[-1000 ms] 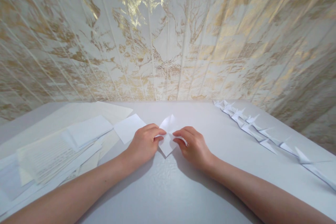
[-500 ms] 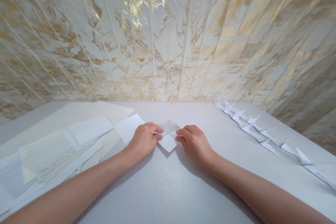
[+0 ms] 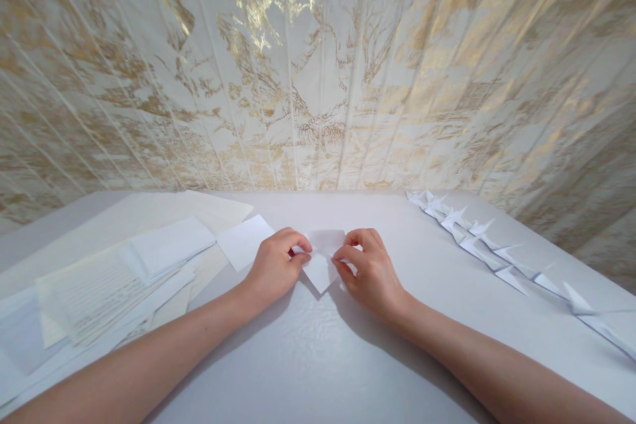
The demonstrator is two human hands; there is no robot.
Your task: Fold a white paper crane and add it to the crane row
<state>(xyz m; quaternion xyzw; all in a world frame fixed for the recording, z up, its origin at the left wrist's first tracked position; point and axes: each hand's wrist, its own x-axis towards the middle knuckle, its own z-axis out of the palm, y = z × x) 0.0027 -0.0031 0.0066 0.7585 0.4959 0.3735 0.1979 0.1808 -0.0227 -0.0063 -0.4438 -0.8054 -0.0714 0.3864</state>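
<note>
Between my hands, at the middle of the white table, is a small partly folded sheet of white paper (image 3: 318,274), one corner pointing toward me. My left hand (image 3: 279,261) pinches its left edge between thumb and fingers. On the right side, my right hand (image 3: 366,267) has thumb and index finger closed at the paper's other edge. The paper's far part stands raised and shaded, with a straight upper edge. Just left of my left hand lies a flat white paper square (image 3: 242,242) on the table.
Stacked loose papers (image 3: 114,291), some with writing, cover the table's left side. Several folded white paper cranes (image 3: 472,238) stand in rows along the right. A curtain (image 3: 318,79) with gold patterns hangs behind the table (image 3: 318,371).
The paper's far corner has come up and folded toward me, so its top now looks straight rather than pointed. My right hand's fingers have shifted slightly on the edge.
</note>
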